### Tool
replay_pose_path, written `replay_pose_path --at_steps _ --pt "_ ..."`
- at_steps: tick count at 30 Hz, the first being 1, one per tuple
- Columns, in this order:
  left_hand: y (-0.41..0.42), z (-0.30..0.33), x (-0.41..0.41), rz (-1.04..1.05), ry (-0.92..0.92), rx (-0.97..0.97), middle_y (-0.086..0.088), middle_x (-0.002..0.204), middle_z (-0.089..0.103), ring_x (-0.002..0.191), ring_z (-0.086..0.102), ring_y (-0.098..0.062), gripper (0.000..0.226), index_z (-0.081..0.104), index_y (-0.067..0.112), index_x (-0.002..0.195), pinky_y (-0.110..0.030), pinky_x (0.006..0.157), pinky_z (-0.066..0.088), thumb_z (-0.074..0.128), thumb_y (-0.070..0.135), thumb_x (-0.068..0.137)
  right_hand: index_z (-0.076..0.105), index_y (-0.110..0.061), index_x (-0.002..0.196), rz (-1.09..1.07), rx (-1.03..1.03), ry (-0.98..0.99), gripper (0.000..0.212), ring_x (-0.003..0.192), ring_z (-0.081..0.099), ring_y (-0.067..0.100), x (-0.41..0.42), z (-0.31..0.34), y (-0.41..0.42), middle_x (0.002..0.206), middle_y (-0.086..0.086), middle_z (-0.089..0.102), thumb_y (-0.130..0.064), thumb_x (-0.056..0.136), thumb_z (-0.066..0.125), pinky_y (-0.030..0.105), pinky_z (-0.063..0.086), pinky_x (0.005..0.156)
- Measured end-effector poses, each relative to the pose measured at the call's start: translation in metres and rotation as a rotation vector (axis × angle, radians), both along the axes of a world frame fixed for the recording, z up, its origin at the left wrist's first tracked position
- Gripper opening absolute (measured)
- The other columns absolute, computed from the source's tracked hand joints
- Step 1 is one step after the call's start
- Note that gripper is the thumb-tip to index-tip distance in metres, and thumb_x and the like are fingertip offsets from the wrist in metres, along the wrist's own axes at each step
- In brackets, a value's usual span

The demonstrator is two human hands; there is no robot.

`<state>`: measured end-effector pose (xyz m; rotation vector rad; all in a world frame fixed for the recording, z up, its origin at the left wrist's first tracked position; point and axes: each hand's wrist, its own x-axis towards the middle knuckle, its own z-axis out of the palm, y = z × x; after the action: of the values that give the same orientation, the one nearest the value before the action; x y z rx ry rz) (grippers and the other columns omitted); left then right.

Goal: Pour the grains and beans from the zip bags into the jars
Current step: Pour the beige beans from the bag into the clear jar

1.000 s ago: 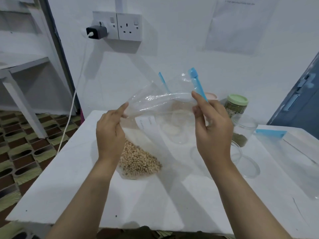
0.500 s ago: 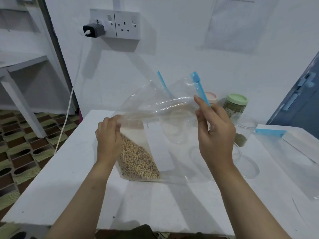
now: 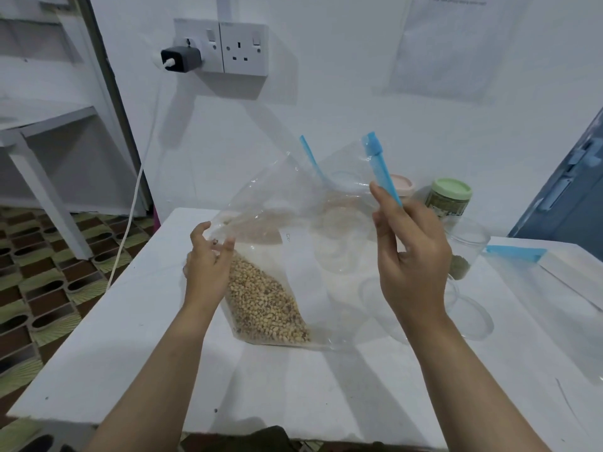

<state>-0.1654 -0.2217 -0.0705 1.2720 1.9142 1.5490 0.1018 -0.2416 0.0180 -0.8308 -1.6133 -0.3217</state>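
Note:
A clear zip bag point(image 3: 293, 223) with a blue zip strip point(image 3: 381, 168) stands on the white table point(image 3: 130, 353), its mouth up and open. Pale beans point(image 3: 264, 305) fill its lower left corner. My left hand point(image 3: 207, 265) holds the bag's left edge between thumb and fingers, just above the beans. My right hand point(image 3: 411, 256) pinches the bag's upper right rim beside the zip strip. Empty clear jars point(image 3: 342, 246) show blurred through the bag. An open jar point(image 3: 466, 252) with some green grains stands to the right.
A green-lidded jar point(image 3: 452, 199) and a pink-lidded jar point(image 3: 400, 184) stand at the back by the wall. A clear lid point(image 3: 473, 318) lies on the table. Another zip bag point(image 3: 554, 288) lies flat at the right. A charger cable point(image 3: 137, 197) hangs left of the table.
The bag has been lowered and now stands on the table. My left hand slid down its left edge toward the beans. My right hand stayed at the top rim.

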Motion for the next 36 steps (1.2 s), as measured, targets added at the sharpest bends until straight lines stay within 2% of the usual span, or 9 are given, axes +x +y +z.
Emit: replay_pose_path --at_steps 3,6,11,15,19,24,28,32,36 --pt "-0.001 0.003 0.003 -0.041 -0.121 0.141 0.002 0.109 0.051 0.097 0.051 0.003 0.049 0.035 0.028 0.141 -0.027 0.096 0.042 0.059 0.030 0.098 0.065 -0.008 0.129 0.013 0.000 0.015 0.038 0.078 0.047 0.015 0.001 0.000 -0.002 0.086 -0.002 0.053 0.005 0.094 0.060 0.024 0.041 0.073" --pt "0.001 0.002 0.002 -0.011 -0.140 0.266 0.013 0.107 0.048 0.102 0.051 0.004 0.050 0.037 0.037 0.134 -0.012 0.098 0.036 0.064 0.021 0.096 0.063 -0.008 0.130 0.028 -0.004 0.031 0.038 0.076 0.052 0.024 0.004 -0.002 -0.003 0.085 0.007 0.058 0.004 0.094 0.060 0.034 0.046 0.069" --pt "0.003 -0.001 0.005 -0.008 -0.219 0.274 0.017 0.109 0.050 0.097 0.054 0.003 0.049 0.037 0.038 0.130 -0.026 0.099 0.044 0.067 0.025 0.094 0.057 -0.010 0.133 0.051 -0.002 0.027 0.039 0.072 0.049 0.024 0.007 -0.005 -0.004 0.083 0.003 0.052 0.003 0.096 0.059 0.041 0.046 0.064" --pt "0.004 -0.001 0.001 0.008 -0.227 0.320 0.009 0.103 0.051 0.096 0.056 -0.003 0.047 0.043 0.037 0.127 -0.026 0.100 0.045 0.069 0.018 0.092 0.057 -0.010 0.133 0.049 -0.003 0.030 0.040 0.072 0.049 0.024 0.008 -0.005 -0.005 0.082 0.005 0.052 0.003 0.096 0.060 0.040 0.045 0.063" --pt "0.004 -0.001 0.006 0.005 -0.152 0.341 0.007 0.112 0.050 0.099 0.053 -0.008 0.053 0.042 0.035 0.128 -0.022 0.096 0.043 0.072 0.016 0.089 0.058 -0.010 0.132 0.040 -0.010 0.030 0.039 0.073 0.050 0.025 0.009 -0.005 -0.007 0.082 0.006 0.054 0.003 0.095 0.060 0.040 0.045 0.063" --pt "0.003 -0.002 0.001 -0.007 -0.234 0.330 0.012 0.107 0.056 0.096 0.057 -0.011 0.044 0.046 0.034 0.127 -0.036 0.101 0.048 0.069 0.023 0.092 0.058 -0.010 0.133 0.041 -0.020 0.033 0.040 0.075 0.049 0.022 0.011 -0.006 -0.009 0.083 0.006 0.054 0.003 0.095 0.060 0.037 0.044 0.065" --pt "0.002 -0.001 0.003 -0.030 -0.198 0.294 0.004 0.109 0.055 0.096 0.057 -0.004 0.043 0.052 0.027 0.129 -0.023 0.098 0.046 0.071 0.022 0.090 0.058 -0.010 0.134 0.031 -0.043 0.031 0.041 0.075 0.050 0.023 0.010 -0.006 -0.010 0.084 0.005 0.054 0.002 0.095 0.060 0.038 0.045 0.064" --pt "0.006 0.004 0.008 0.030 -0.093 0.286 -0.004 0.117 0.050 0.095 0.055 -0.003 0.046 0.053 0.017 0.130 -0.002 0.084 0.040 0.073 0.017 0.089 0.062 -0.010 0.134 -0.019 -0.151 0.032 0.037 0.077 0.051 0.014 0.012 -0.001 -0.010 0.090 -0.002 0.054 -0.007 0.099 0.056 0.022 0.045 0.069" --pt "0.007 0.019 0.009 0.013 -0.031 0.341 0.003 0.115 0.045 0.098 0.053 -0.010 0.048 0.051 0.017 0.131 -0.006 0.085 0.041 0.074 0.016 0.088 0.062 -0.009 0.134 -0.028 -0.247 0.077 0.036 0.080 0.050 0.006 0.019 0.008 -0.015 0.092 -0.004 0.055 -0.004 0.098 0.059 0.005 0.037 0.075"
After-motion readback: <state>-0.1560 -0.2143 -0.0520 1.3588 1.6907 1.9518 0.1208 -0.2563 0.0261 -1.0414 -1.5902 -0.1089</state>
